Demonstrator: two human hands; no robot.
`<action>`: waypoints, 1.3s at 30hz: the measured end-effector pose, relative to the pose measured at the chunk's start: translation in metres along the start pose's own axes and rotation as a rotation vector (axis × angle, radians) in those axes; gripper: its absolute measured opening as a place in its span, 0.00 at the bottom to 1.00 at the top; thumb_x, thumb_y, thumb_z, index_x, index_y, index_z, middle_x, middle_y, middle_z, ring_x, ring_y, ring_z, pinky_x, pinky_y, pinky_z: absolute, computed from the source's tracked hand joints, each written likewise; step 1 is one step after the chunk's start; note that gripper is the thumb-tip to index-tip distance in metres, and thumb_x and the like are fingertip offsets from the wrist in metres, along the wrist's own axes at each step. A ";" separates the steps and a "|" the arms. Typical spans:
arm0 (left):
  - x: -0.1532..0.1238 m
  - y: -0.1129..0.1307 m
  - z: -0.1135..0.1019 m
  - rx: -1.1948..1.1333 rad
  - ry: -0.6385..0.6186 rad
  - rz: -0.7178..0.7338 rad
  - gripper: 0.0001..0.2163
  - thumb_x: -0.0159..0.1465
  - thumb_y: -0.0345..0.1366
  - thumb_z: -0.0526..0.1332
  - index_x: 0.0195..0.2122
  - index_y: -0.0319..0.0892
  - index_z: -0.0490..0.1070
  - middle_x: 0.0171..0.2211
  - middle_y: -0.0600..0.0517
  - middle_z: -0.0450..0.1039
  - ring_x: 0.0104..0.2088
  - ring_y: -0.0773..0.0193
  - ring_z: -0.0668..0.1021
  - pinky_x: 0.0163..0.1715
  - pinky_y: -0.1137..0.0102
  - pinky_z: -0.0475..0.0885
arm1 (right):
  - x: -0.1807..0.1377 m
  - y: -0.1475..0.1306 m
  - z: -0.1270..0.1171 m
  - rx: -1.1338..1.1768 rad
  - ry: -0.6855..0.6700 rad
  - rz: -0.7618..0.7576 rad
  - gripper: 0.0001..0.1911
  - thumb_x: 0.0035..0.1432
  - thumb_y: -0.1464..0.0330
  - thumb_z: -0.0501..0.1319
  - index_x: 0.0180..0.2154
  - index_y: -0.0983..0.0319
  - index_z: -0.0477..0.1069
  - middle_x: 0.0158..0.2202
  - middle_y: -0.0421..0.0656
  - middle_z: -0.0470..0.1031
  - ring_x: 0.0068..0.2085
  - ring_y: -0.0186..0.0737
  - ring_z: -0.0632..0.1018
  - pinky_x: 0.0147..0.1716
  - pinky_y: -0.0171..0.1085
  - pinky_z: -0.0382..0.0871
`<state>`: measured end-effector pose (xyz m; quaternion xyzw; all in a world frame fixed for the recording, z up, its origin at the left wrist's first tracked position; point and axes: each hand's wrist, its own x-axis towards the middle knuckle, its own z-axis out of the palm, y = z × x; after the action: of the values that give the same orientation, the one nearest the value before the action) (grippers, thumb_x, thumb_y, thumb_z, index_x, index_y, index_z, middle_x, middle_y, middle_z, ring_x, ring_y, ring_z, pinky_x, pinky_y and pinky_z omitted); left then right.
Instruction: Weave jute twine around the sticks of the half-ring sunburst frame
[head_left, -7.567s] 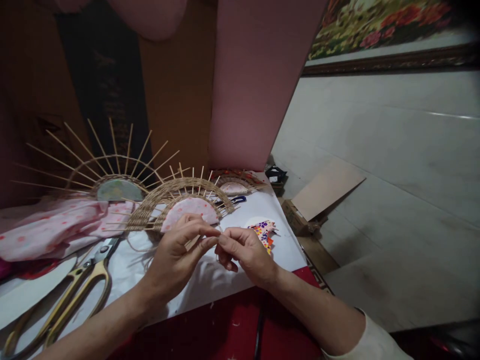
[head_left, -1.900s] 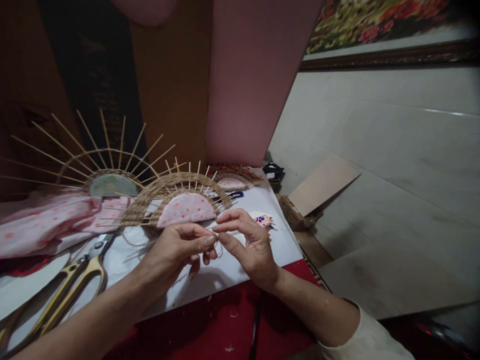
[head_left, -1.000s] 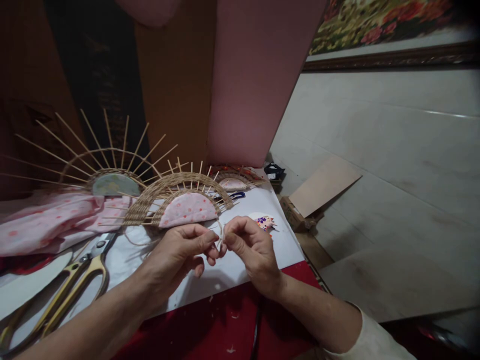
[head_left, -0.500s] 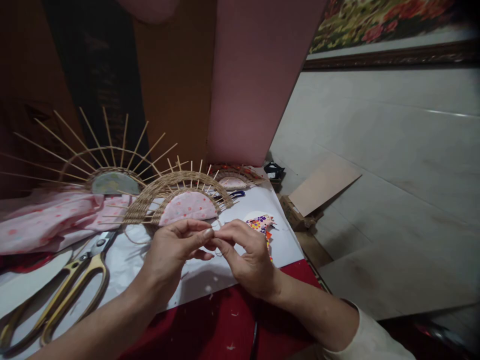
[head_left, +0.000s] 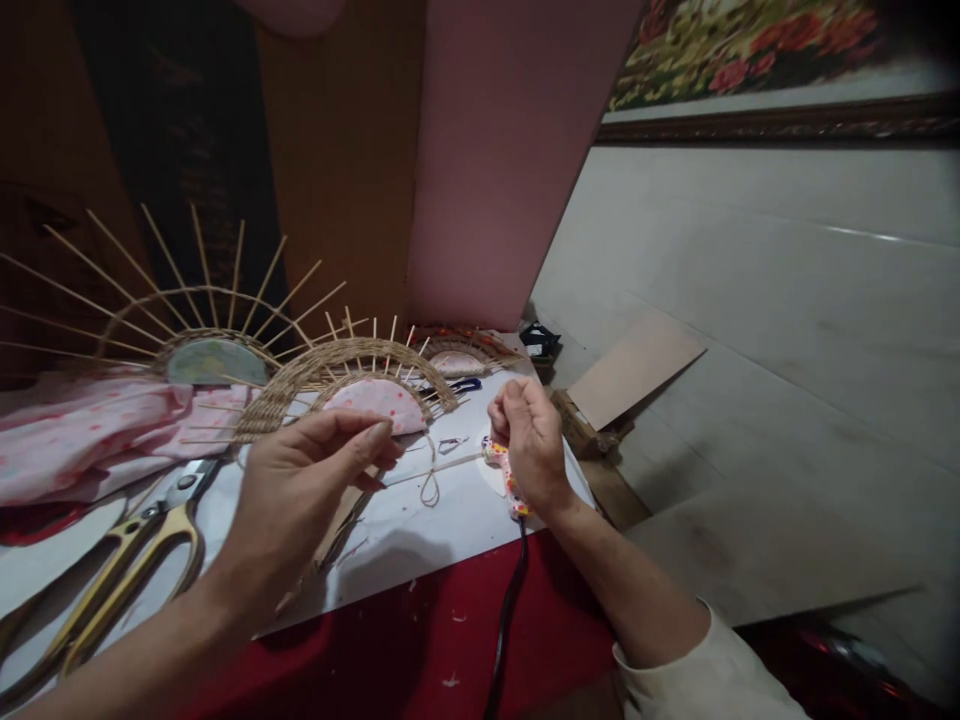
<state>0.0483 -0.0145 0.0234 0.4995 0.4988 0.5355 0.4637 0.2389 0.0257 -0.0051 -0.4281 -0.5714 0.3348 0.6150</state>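
Observation:
My left hand [head_left: 322, 470] is closed in a pinch, thumb against forefinger, in front of the woven twine half-round [head_left: 341, 362] with its pink dotted cloth centre [head_left: 379, 402]. Whatever is between those fingertips is too small to make out. My right hand [head_left: 532, 440] is closed in a fist, its contents hidden, above a flower-patterned tool [head_left: 496, 455] with a black cord [head_left: 504, 610]. A loop of thin twine [head_left: 430, 488] trails from the woven piece onto the white sheet [head_left: 420, 535] between my hands.
Large scissors [head_left: 161, 540] with gold handles lie at the left, near pink dotted cloth [head_left: 82, 430]. Behind stand another spoked half-round [head_left: 217, 360] and a third woven piece [head_left: 461, 362]. Cardboard [head_left: 337, 150] rises at the back; a tiled wall [head_left: 750, 270] is right.
My hands have parted: the left moved left, the right moved right and up, closing into a fist. The twine loop and more of the patterned tool's cord now show. The view shifted slightly.

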 end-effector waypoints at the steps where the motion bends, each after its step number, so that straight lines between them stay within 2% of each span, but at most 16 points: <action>1: 0.001 0.001 -0.003 0.028 0.025 0.033 0.09 0.54 0.41 0.66 0.32 0.41 0.75 0.26 0.52 0.77 0.27 0.65 0.77 0.25 0.74 0.72 | 0.006 0.002 -0.005 -0.130 0.019 -0.057 0.16 0.64 0.59 0.49 0.26 0.60 0.58 0.21 0.34 0.57 0.21 0.28 0.60 0.21 0.30 0.54; 4: 0.000 0.000 -0.013 0.114 0.084 0.090 0.08 0.53 0.39 0.65 0.34 0.44 0.75 0.28 0.53 0.78 0.27 0.64 0.77 0.25 0.72 0.72 | 0.022 0.012 -0.019 -0.506 0.003 -0.228 0.13 0.62 0.63 0.52 0.27 0.61 0.65 0.21 0.36 0.62 0.23 0.31 0.64 0.25 0.32 0.58; 6: -0.002 -0.007 -0.021 0.166 0.095 0.165 0.04 0.53 0.37 0.64 0.30 0.47 0.76 0.29 0.54 0.77 0.29 0.63 0.76 0.26 0.71 0.72 | 0.030 0.022 -0.025 -0.612 -0.063 -0.291 0.07 0.59 0.70 0.53 0.31 0.61 0.69 0.25 0.39 0.68 0.28 0.35 0.69 0.31 0.34 0.62; 8: -0.004 -0.016 -0.031 0.222 0.086 0.236 0.04 0.56 0.36 0.60 0.26 0.48 0.75 0.30 0.54 0.76 0.31 0.62 0.76 0.29 0.69 0.71 | 0.036 0.034 -0.029 -0.685 -0.154 -0.338 0.13 0.53 0.78 0.51 0.35 0.62 0.72 0.33 0.44 0.72 0.37 0.38 0.73 0.37 0.35 0.65; 9: -0.005 -0.021 -0.036 0.238 0.076 0.262 0.06 0.57 0.36 0.58 0.27 0.49 0.74 0.31 0.54 0.76 0.33 0.61 0.76 0.30 0.69 0.71 | 0.039 0.040 -0.030 -0.728 -0.207 -0.340 0.16 0.50 0.81 0.51 0.34 0.62 0.72 0.35 0.45 0.72 0.39 0.39 0.73 0.40 0.36 0.66; 11: -0.006 -0.031 -0.045 0.241 0.027 0.295 0.08 0.60 0.36 0.56 0.28 0.50 0.74 0.32 0.55 0.76 0.35 0.60 0.75 0.33 0.68 0.70 | 0.042 0.048 -0.032 -0.775 -0.217 -0.318 0.17 0.48 0.81 0.50 0.33 0.62 0.73 0.39 0.47 0.72 0.43 0.41 0.73 0.43 0.38 0.65; 13: -0.006 -0.038 -0.051 0.291 -0.013 0.288 0.08 0.61 0.38 0.55 0.30 0.50 0.73 0.33 0.55 0.75 0.36 0.61 0.75 0.35 0.70 0.69 | 0.043 0.052 -0.034 -0.787 -0.184 -0.301 0.14 0.51 0.79 0.50 0.33 0.63 0.73 0.39 0.47 0.73 0.43 0.42 0.74 0.43 0.39 0.66; 17: -0.005 -0.041 -0.055 0.422 -0.042 0.302 0.10 0.63 0.42 0.53 0.31 0.48 0.73 0.32 0.55 0.76 0.35 0.62 0.76 0.34 0.73 0.69 | 0.044 0.049 -0.033 -0.761 -0.112 -0.292 0.14 0.58 0.73 0.48 0.33 0.63 0.72 0.31 0.44 0.74 0.34 0.39 0.75 0.36 0.37 0.67; 22: -0.005 -0.037 -0.052 0.517 -0.051 0.401 0.07 0.61 0.41 0.57 0.33 0.48 0.73 0.32 0.55 0.76 0.36 0.63 0.76 0.36 0.74 0.68 | 0.040 0.041 -0.029 -0.703 -0.033 -0.337 0.09 0.55 0.72 0.55 0.29 0.63 0.73 0.27 0.43 0.75 0.30 0.37 0.74 0.32 0.35 0.66; 25: -0.005 -0.035 -0.049 0.484 -0.042 0.426 0.05 0.58 0.39 0.61 0.34 0.48 0.75 0.31 0.54 0.76 0.37 0.61 0.76 0.39 0.73 0.68 | 0.037 0.037 -0.027 -0.671 0.025 -0.355 0.08 0.55 0.71 0.56 0.32 0.63 0.73 0.29 0.43 0.75 0.30 0.36 0.73 0.31 0.34 0.66; 28: -0.004 -0.035 -0.049 0.444 -0.020 0.420 0.05 0.56 0.38 0.63 0.34 0.49 0.76 0.33 0.52 0.77 0.40 0.59 0.76 0.40 0.72 0.68 | 0.035 0.035 -0.027 -0.637 -0.026 -0.366 0.09 0.57 0.71 0.53 0.36 0.63 0.72 0.31 0.43 0.75 0.30 0.35 0.73 0.31 0.34 0.65; 32: -0.003 -0.038 -0.049 0.442 -0.043 0.418 0.05 0.55 0.37 0.64 0.33 0.49 0.77 0.35 0.51 0.75 0.40 0.58 0.75 0.39 0.71 0.69 | 0.034 0.036 -0.027 -0.682 -0.135 -0.375 0.10 0.60 0.71 0.49 0.35 0.62 0.69 0.27 0.42 0.72 0.30 0.36 0.73 0.32 0.34 0.64; 36: -0.005 -0.038 -0.048 0.413 -0.031 0.421 0.03 0.55 0.35 0.64 0.30 0.50 0.74 0.33 0.54 0.74 0.40 0.59 0.74 0.41 0.72 0.67 | 0.034 0.038 -0.025 -0.678 -0.142 -0.394 0.09 0.59 0.72 0.50 0.33 0.62 0.68 0.27 0.42 0.72 0.30 0.37 0.73 0.32 0.34 0.64; 39: -0.006 -0.037 -0.048 0.353 -0.034 0.398 0.02 0.56 0.34 0.62 0.29 0.49 0.73 0.30 0.54 0.73 0.38 0.59 0.74 0.41 0.71 0.66 | 0.031 0.036 -0.023 -0.653 -0.135 -0.477 0.09 0.57 0.75 0.51 0.35 0.62 0.69 0.30 0.44 0.73 0.32 0.37 0.73 0.34 0.35 0.65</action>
<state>0.0008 -0.0214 -0.0138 0.6698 0.4684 0.5124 0.2635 0.2687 0.0654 -0.0242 -0.4333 -0.7700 0.0112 0.4683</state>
